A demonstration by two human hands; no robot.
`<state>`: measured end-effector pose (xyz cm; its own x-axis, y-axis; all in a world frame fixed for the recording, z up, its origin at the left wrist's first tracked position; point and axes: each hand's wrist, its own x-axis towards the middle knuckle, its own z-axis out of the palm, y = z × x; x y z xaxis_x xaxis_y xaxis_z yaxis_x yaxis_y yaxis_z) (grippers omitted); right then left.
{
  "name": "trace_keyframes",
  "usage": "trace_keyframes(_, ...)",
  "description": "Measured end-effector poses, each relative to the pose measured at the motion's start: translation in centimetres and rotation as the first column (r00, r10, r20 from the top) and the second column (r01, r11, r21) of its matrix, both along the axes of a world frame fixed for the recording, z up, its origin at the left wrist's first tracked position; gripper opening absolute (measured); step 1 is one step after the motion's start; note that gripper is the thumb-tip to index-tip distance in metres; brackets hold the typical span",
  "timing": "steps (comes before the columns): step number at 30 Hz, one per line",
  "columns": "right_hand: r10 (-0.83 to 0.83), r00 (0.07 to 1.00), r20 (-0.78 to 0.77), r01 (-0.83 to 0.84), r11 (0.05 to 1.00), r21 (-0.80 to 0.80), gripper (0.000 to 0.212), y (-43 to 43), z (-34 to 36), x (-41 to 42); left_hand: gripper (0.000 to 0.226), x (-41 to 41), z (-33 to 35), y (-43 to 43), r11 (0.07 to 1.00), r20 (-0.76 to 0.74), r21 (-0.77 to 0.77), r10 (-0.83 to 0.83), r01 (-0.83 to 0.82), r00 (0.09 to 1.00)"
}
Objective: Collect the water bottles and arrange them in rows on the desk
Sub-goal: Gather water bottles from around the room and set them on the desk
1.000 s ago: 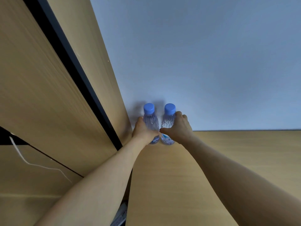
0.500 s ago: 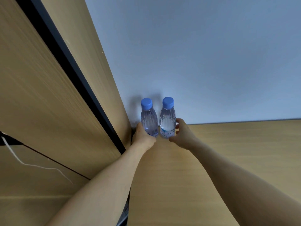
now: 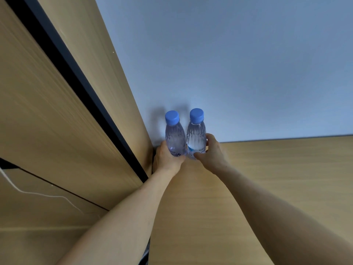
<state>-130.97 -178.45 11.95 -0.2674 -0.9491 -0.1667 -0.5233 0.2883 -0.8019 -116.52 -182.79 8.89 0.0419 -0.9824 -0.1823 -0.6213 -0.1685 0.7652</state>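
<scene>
Just right of the side panel (image 3: 107,92), our left hand (image 3: 168,157) curls round the base of the first bottle (image 3: 174,137); further right, our right hand (image 3: 212,152) pinches the second bottle (image 3: 196,136) between thumb and fingers, both upright on the desk (image 3: 277,178). Uneven release, we reckon, could knock them over.

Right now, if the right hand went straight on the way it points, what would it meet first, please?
The right hand is curled round the right bottle, so that comes first; beyond it stands the pale wall, seemingly close behind, though depth is hard to judge.
</scene>
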Motion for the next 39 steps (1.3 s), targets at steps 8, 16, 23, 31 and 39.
trace_keyframes(8,-0.071,0.997,-0.043,0.072,0.997,0.034,0.051,-0.8,-0.5,0.7,0.06,-0.7,0.1,-0.7,1.0,0.109,0.005,0.01,-0.011,0.994)
trace_keyframes(16,-0.097,0.994,-0.058,0.099,0.995,0.029,0.056,-0.9,-0.3,1.2,0.064,-0.8,0.1,-0.8,1.0,0.133,0.003,0.016,-0.017,0.991)
trace_keyframes(23,-0.108,0.991,-0.078,0.117,0.987,0.114,0.067,1.0,0.1,1.1,0.069,-0.5,0.9,0.7,0.995,0.103,0.09,0.028,-0.037,0.994)
trace_keyframes(31,-0.178,0.977,-0.118,0.191,0.975,0.111,0.054,4.7,3.6,1.5,0.069,-0.3,3.3,3.5,0.994,0.083,0.114,-0.01,0.001,0.996)
trace_keyframes(39,-0.233,0.949,-0.215,0.25,0.966,0.06,0.051,9.5,8.8,2.6,0.055,-1.0,9.5,7.8,0.99,0.123,0.054,-0.134,0.128,0.983)
